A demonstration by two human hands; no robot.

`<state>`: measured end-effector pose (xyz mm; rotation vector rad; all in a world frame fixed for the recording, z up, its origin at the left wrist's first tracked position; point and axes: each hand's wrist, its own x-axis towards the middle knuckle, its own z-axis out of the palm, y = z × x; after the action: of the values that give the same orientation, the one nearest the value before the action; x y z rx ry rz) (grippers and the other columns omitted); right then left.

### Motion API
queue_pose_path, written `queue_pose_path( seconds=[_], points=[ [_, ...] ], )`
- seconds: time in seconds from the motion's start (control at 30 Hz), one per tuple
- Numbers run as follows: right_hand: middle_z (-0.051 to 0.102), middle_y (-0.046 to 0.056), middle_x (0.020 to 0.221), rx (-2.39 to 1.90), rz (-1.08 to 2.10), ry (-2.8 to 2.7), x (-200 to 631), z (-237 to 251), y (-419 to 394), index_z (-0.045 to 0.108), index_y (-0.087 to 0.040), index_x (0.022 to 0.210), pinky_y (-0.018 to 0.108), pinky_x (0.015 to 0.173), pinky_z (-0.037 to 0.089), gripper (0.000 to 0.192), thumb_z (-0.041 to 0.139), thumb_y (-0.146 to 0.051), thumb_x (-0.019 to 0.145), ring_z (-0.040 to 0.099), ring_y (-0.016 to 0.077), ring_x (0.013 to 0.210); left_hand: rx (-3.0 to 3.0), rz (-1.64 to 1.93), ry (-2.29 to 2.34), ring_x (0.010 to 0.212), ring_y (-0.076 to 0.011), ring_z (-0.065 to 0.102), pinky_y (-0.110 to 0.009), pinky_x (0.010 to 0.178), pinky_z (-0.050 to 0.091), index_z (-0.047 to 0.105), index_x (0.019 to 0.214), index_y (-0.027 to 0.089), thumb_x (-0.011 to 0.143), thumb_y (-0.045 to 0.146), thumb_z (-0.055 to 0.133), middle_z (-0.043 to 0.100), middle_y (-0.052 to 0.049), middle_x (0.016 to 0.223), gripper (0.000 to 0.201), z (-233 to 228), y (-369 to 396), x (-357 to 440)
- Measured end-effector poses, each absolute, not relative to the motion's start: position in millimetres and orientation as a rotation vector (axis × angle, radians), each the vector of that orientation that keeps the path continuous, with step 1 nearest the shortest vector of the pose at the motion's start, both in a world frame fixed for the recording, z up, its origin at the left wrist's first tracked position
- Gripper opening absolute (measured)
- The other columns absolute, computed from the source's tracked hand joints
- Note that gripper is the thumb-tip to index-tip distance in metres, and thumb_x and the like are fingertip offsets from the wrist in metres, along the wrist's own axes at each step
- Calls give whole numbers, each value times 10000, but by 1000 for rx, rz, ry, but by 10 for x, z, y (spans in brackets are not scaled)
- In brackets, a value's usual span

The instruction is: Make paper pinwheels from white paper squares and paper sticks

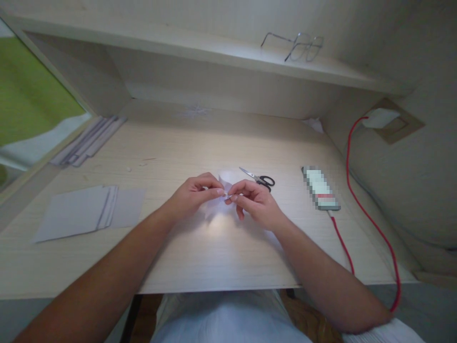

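Both my hands meet over the middle of a pale wooden desk (pixel 200 257). My left hand (pixel 194 194) and my right hand (pixel 254 201) pinch a small white piece of paper (pixel 226 180) between thumbs and fingertips; most of the paper is hidden behind the fingers. Small scissors (pixel 260 178) with black handles lie just behind my right hand, not touched.
A stack of white paper sheets (pixel 80 212) lies at the left. More sheets (pixel 89 140) lean at the back left. A phone (pixel 320 188) on a red cable (pixel 371 221) lies at the right. Glasses (pixel 300 46) rest on the shelf above.
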<state>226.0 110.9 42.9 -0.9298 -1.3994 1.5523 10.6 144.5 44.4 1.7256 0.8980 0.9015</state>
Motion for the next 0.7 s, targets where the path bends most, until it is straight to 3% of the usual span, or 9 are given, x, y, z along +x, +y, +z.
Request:
queue_pose_path(
  seconds=[0.27, 0.5, 0.7],
  points=[
    [745, 16, 862, -868, 1583, -1427, 2307, 381, 1138, 654, -193, 938, 222, 483, 483, 160, 721, -333, 899, 596, 83, 513, 1561, 899, 851, 794, -149, 600, -277, 734, 436, 750, 864, 195, 823, 329, 789, 682, -9, 838, 146, 411, 1436, 94],
    [742, 19, 855, -885, 1537, -1458, 2292, 384, 1124, 661, -187, 931, 232, 526, 509, 84, 695, -257, 899, 609, 87, 534, 1559, 926, 944, 677, -117, 511, -252, 626, 366, 710, 769, 174, 762, 306, 841, 608, 16, 718, 186, 429, 1434, 88],
    [731, 13, 832, -939, 1500, -1451, 2270, 392, 1115, 668, -177, 916, 226, 529, 518, 50, 678, -209, 878, 618, 88, 544, 1615, 1012, 1005, 583, -94, 391, -249, 546, 274, 674, 766, 188, 742, 308, 872, 459, 67, 614, 232, 369, 1438, 67]
  ],
)
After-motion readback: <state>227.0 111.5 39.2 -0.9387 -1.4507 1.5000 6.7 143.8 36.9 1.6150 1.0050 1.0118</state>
